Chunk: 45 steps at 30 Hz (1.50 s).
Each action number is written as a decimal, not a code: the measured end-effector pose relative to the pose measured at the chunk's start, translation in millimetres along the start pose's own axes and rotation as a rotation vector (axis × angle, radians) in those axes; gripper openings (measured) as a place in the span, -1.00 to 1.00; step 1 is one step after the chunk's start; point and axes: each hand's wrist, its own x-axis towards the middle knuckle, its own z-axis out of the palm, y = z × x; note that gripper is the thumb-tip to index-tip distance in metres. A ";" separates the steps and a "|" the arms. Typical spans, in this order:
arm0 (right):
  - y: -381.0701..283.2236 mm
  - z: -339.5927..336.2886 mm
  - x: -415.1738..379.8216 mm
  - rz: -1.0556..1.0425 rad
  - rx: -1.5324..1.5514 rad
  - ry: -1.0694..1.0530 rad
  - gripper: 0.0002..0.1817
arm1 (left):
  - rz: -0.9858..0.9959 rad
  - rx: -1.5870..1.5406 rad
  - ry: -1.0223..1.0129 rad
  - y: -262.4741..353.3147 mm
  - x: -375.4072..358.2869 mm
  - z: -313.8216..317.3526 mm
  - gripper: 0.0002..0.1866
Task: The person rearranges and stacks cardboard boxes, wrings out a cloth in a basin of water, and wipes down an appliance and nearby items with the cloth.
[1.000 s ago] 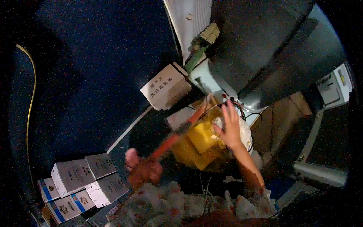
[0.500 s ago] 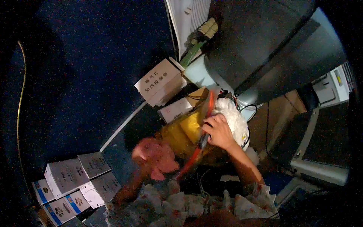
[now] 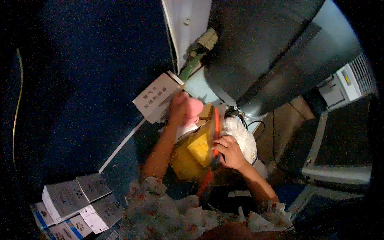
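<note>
My left hand (image 3: pixel 179 107) is closed around a pink cloth (image 3: pixel 194 110), reaching forward beside a printed carton (image 3: pixel 152 96). Its fingers are partly hidden and blurred. My right hand (image 3: pixel 230 153) grips a long orange-red strip (image 3: pixel 217 122) with a dark section, which slants down toward my body. Behind the strip lies a shiny yellow bag-like thing (image 3: pixel 199 149). White fluffy material (image 3: pixel 241 135) sits just right of my right hand. A small white box (image 3: pixel 185 135) is below the pink cloth, partly covered by my left forearm.
Several grey and white boxes (image 3: pixel 70 198) are stacked at lower left. A large dark rounded surface (image 3: pixel 276 52) fills the upper right. Black cables (image 3: pixel 260 124) loop beside the fluffy material. A white device (image 3: pixel 346 86) stands at far right. Lighting is dim.
My left hand has swung up and forward with the pink cloth, from low left to beside the printed carton. My right hand keeps its hold on the strip. The view has shifted slightly.
</note>
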 end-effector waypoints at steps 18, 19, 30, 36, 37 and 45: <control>29.2 19.6 -1.1 -0.006 0.010 -0.246 -0.65 | 0.602 0.491 -0.160 -179.5 221.8 128.9 -0.44; 31.8 21.7 -1.4 0.003 -0.018 -0.318 -0.66 | 0.422 -0.260 -0.668 -202.7 237.6 149.2 -0.43; -6.5 48.6 -0.1 0.015 0.067 -0.324 -0.65 | 0.899 0.894 -0.586 -149.3 117.9 100.9 -0.39; -10.2 67.8 -13.6 0.046 0.076 -0.315 -0.68 | 0.994 0.971 0.041 -158.4 204.4 76.8 -0.36; -9.4 66.7 -14.8 0.058 0.078 -0.312 -0.69 | 0.789 0.994 -0.014 -149.7 209.1 79.1 -0.38; -2.9 70.7 -29.2 0.053 0.092 -0.226 -0.68 | 0.814 1.061 -0.709 -111.9 98.5 116.4 -0.72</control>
